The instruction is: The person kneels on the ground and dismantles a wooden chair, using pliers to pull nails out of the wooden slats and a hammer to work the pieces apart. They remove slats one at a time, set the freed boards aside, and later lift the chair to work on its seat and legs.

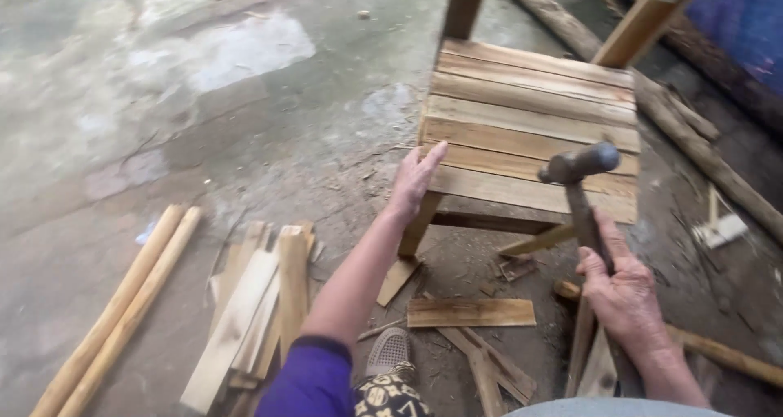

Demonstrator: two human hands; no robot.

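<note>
The slatted wooden chair [530, 131] stands on the concrete floor [163, 99]; the left hand [414, 180] lies flat and open on the seat's front corner, likely to steady it; the right hand [621, 290], fist closed round the handle, holds the hammer [581, 168] raised above the front slats.

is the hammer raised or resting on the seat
Raised: the right hand holds the dark wooden-handled hammer upright, head above the slatted wooden seat.

Rough concrete floor [204, 99] under me, damp pale patches all over, daylight. Two round poles [122, 303] on my left, pile of wood offcuts [253, 311] beside them, logs [693, 139] along the right.
</note>
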